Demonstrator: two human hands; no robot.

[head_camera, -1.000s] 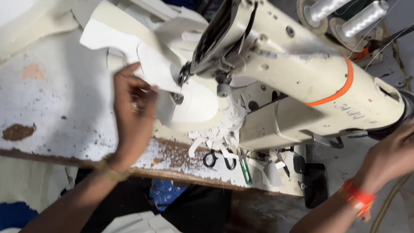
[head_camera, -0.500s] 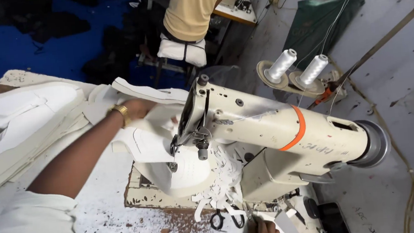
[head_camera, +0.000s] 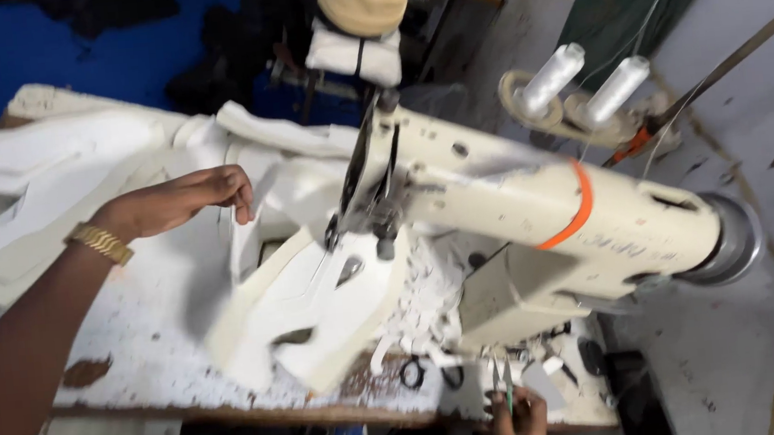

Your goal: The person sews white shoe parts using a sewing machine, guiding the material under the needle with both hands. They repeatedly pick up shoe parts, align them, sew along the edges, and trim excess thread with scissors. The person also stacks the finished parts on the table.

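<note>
your right-hand fingers (head_camera: 516, 413) are pinching small thread snips (head_camera: 502, 377) at the tabletop's (head_camera: 138, 360) near edge. farther off, your left hand (head_camera: 176, 200), fingers loosely curled, is touching a white cut fabric piece (head_camera: 319, 298) lying under the cream sewing machine (head_camera: 536, 214), beside stacked white pieces (head_camera: 39, 183).
</note>
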